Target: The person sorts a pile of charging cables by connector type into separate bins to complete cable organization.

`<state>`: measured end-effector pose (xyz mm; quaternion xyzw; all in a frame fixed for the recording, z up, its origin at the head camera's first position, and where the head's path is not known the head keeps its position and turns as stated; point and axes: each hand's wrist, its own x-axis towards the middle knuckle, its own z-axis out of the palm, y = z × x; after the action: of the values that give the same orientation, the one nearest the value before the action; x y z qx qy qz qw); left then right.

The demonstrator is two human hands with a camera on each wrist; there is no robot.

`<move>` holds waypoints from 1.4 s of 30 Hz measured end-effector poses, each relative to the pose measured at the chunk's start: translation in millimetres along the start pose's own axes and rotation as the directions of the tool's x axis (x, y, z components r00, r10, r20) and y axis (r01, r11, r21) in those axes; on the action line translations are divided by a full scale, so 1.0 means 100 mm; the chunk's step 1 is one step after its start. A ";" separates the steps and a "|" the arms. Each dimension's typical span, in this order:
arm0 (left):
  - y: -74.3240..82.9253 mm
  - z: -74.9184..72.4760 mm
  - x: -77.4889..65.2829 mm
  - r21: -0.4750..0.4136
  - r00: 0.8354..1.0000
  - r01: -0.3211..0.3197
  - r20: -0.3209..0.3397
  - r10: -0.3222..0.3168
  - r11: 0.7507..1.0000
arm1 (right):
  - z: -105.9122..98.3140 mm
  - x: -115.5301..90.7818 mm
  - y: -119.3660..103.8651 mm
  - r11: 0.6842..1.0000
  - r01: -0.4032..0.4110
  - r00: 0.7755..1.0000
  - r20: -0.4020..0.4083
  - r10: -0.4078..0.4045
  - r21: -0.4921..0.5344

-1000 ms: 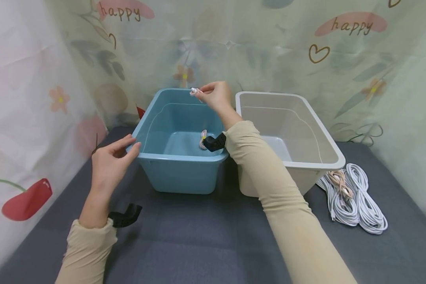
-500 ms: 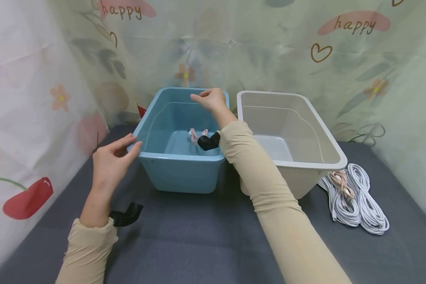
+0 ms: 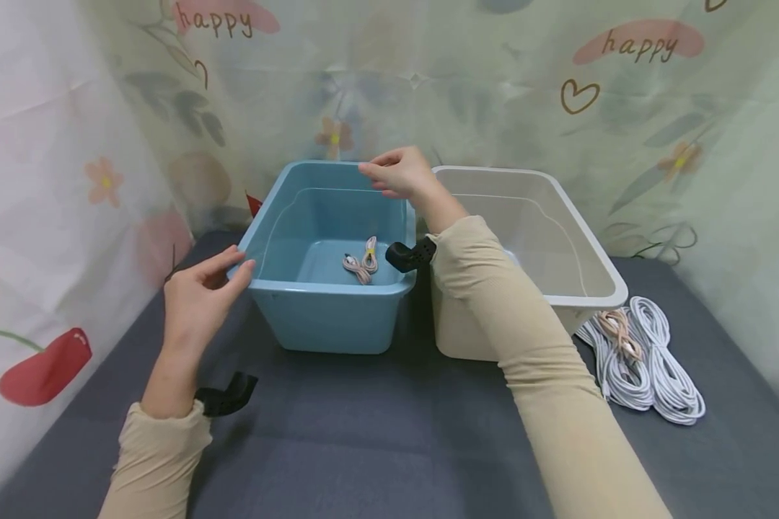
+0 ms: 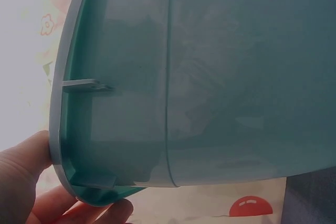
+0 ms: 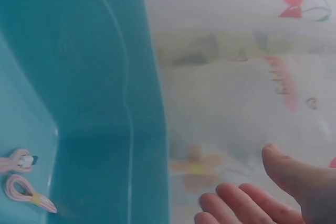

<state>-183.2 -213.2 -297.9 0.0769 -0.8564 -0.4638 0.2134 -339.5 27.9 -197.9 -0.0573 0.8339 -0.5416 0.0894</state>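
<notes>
My left hand (image 3: 197,299) grips the near left corner of a blue plastic bin (image 3: 331,288). In the left wrist view the thumb (image 4: 37,153) lies against the rim and the fingers reach round the corner. Over the bin's far right edge is my right hand (image 3: 402,173), holding nothing, its fingers loosely bent; the right wrist view shows thumb and fingers (image 5: 236,203) apart. Two small bundled pinkish-white cables, one (image 3: 357,268) with a visible plug and the other (image 3: 370,254) with a yellow tie, lie together on the bin's floor.
A beige bin (image 3: 519,328) stands close to the right of the blue one, partly behind the right forearm. Beyond it, several coiled white cables (image 3: 665,367) and a peach-coloured cable (image 3: 619,331) lie on the dark tabletop (image 3: 363,432). A patterned curtain (image 3: 493,94) hangs behind.
The right hand has let go of a small bundled cable, which dropped into the blue bin beside the other. That hand has since moved slightly right. The left hand stays on the corner.
</notes>
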 end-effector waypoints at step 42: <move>-0.02 0.01 0.01 0.001 1.000 -0.014 -0.008 0.014 1.000 | -0.89 -1.27 0.57 0.965 0.254 0.967 -0.009 -0.255 -0.064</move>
<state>-184.4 -213.9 -299.8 0.0730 -0.8562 -0.4618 0.2200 -234.3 154.7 -204.0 -0.1621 0.8367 -0.5230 0.0102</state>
